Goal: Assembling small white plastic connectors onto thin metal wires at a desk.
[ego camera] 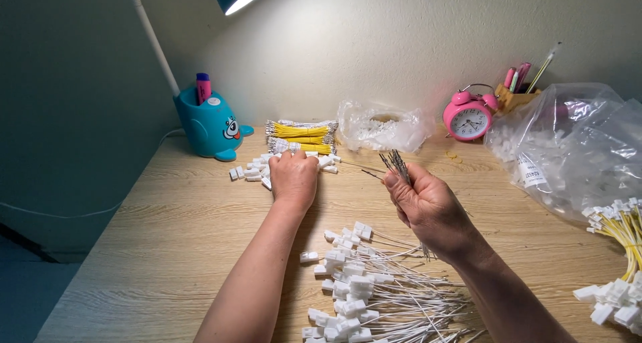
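Observation:
My left hand (pixel 293 177) reaches forward onto a scatter of small white plastic connectors (pixel 251 170) on the wooden desk (pixel 167 249), fingers curled down over them; whether it grips one I cannot tell. My right hand (pixel 428 206) is closed around a bundle of thin wires (pixel 396 162), whose metal tips stick up above the fist. Below both hands lies a pile of white wires with white connectors fitted (pixel 364 293).
Bundles of yellow wires (pixel 301 137) lie behind the connectors. A blue pen holder (pixel 210 125), lamp arm (pixel 154 38), clear bags (pixel 381 125) (pixel 575 145), pink alarm clock (pixel 468 119) and pencil cup (pixel 515 92) line the back. Yellow wires with connectors (pixel 618 263) sit at right.

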